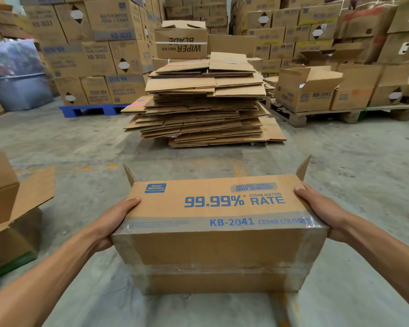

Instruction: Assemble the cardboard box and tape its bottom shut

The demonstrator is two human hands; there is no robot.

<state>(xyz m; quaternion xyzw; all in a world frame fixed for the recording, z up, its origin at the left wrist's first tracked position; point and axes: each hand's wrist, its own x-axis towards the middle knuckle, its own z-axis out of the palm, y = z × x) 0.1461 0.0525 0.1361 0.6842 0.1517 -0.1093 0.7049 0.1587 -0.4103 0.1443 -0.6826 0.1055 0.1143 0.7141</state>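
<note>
I hold an assembled brown cardboard box (217, 223) in front of me, above the concrete floor. Blue print on its upper face reads "99.99% RATE" and "KB-2041". Its bottom faces me, and clear tape runs across the seam and round the edges. Two small flaps stick up at the far corners. My left hand (115, 220) grips the left end, thumb on the printed face. At the right end my right hand (321, 208) grips the same way. The fingers of both hands are hidden behind the box.
A tall stack of flattened cartons (203, 102) lies on the floor straight ahead. An open box (10, 208) stands at my left. Pallets with stacked cartons line the back, and an open carton (305, 90) sits on the wooden pallet (321, 114) at the right. A grey bin (19, 90) is far left.
</note>
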